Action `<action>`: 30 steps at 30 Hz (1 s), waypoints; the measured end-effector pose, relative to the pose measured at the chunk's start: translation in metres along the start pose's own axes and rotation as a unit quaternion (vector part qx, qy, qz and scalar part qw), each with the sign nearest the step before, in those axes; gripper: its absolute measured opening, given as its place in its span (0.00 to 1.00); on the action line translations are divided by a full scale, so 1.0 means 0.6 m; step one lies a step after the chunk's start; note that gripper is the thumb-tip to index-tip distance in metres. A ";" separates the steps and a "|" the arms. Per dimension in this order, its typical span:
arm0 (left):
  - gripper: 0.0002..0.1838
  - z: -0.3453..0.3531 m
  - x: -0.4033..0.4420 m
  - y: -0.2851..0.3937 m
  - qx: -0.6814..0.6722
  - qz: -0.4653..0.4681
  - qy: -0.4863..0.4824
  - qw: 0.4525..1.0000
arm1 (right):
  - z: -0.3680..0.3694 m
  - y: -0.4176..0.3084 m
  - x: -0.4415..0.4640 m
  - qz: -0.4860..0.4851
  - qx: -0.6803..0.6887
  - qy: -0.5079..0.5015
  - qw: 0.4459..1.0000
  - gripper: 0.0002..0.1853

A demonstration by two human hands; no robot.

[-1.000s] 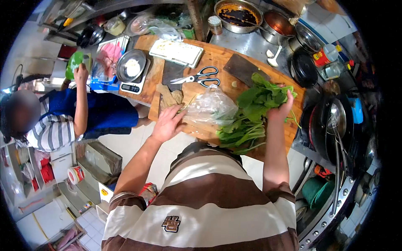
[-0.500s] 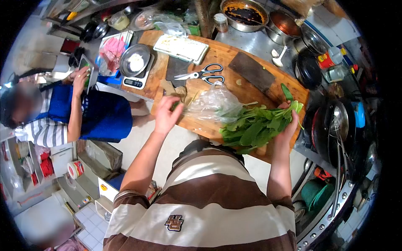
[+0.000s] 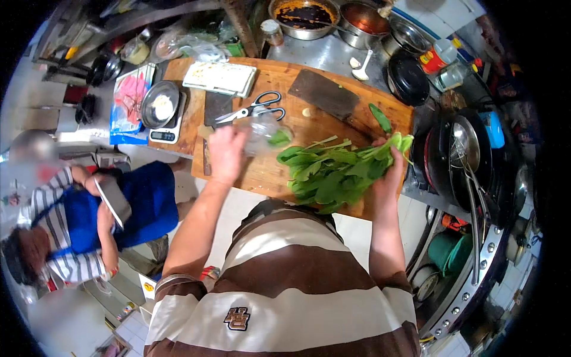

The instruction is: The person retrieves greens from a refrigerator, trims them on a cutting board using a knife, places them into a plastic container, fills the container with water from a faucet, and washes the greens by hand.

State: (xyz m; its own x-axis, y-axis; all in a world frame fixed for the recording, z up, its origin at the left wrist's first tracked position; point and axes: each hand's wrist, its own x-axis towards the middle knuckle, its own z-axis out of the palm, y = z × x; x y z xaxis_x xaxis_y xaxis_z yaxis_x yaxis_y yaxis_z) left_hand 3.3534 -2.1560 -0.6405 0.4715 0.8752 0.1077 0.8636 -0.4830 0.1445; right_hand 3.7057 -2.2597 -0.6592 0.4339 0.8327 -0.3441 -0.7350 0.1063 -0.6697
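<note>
In the head view my right hand [image 3: 389, 172] is wrapped round the stem end of a bunch of leafy greens [image 3: 336, 172], whose leaves spread left over the wooden board [image 3: 267, 178]. One loose leaf [image 3: 380, 118] sticks up above that hand. My left hand [image 3: 227, 153] is closed on a clear plastic bag [image 3: 257, 138], its fingertips partly hidden. A bit of green shows in the bag's right end. Just above the bag lie scissors [image 3: 253, 109] with dark handles. A cleaver [image 3: 324, 94] with a dark blade rests behind the greens.
A metal bowl [image 3: 159, 106] sits on a kitchen scale [image 3: 165, 136] at left. Behind the scissors is a white tray [image 3: 220, 78]. Pans [image 3: 304, 19] and a white spoon [image 3: 361, 68] are at the back. A person in a blue apron [image 3: 146, 202] holds a tablet [image 3: 113, 201].
My left hand has closed on the plastic bag, which is now bunched farther left, away from the greens. The view has shifted, and the other person has lowered the tablet.
</note>
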 end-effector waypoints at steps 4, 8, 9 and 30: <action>0.39 -0.016 0.002 0.004 0.055 -0.005 0.013 0.998 | 0.035 0.014 0.000 0.063 -0.006 0.031 0.998 0.19; 0.32 -0.086 0.008 0.100 -0.192 0.065 0.068 0.977 | 0.060 0.042 -0.004 0.103 -0.096 0.072 0.987 0.21; 0.29 -0.081 0.012 0.122 -0.252 0.066 0.023 0.965 | 0.069 0.048 -0.007 0.111 -0.109 0.051 0.986 0.24; 0.07 -0.001 0.022 0.162 -0.705 -0.200 -0.149 0.664 | 0.133 0.083 -0.031 0.229 -0.106 -0.080 0.964 0.25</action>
State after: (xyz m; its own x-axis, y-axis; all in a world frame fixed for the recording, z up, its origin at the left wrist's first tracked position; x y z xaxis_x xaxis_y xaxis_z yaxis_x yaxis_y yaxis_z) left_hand 3.4432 -2.1915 -0.6242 0.4507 0.8048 -0.3863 0.0054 0.4303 0.9027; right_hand 3.6194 -2.2268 -0.6335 -0.0097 0.8406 -0.5416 -0.6996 -0.3927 -0.5970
